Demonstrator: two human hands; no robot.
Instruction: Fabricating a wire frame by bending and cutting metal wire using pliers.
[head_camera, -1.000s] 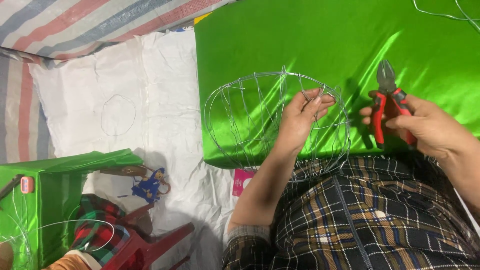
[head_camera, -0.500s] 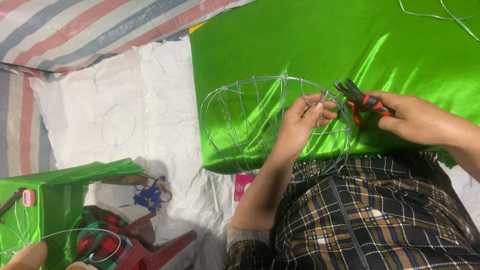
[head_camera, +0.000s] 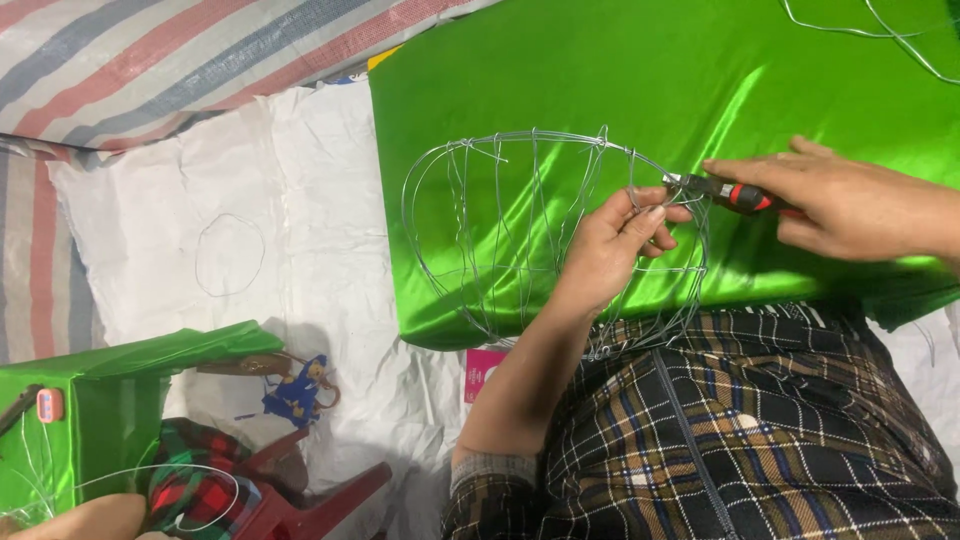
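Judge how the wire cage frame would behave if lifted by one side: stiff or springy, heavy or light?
The wire frame is thin open wire, so probably very light. Its long, sparsely braced loops would likely flex and spring. Resting on glossy green fabric, it may slide easily; the left hand steadies it while the right hand applies pliers.

Left hand (head_camera: 612, 245) raised, fingers pinched together, forearm angled up, right hand (head_camera: 845, 205) reaching leftward, grip closed tight
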